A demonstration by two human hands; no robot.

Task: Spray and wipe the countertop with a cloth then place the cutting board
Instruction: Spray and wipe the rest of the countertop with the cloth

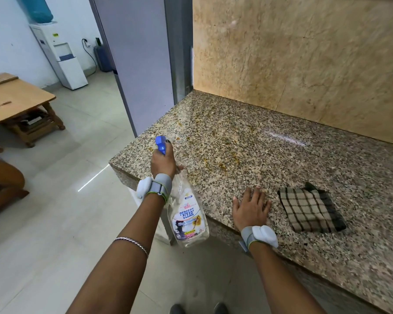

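While my left hand [163, 163] grips the glass-cleaner spray bottle [187, 219] at the tabletop [270, 155] edge, my right hand [251, 208] rests flat, fingers straight, beside the checked cloth [311, 208].

**Blue Nozzle, Speckled Granite**

The spray bottle [189, 236] is clear, with a blue nozzle [160, 145] by the fingers of the left hand [163, 165]. The countertop [281, 159] is speckled beige-black, with yellow-orange stains [213, 132] beyond them. The cloth [311, 208], right of the right hand [251, 209] fingers, is beige with dark checks.
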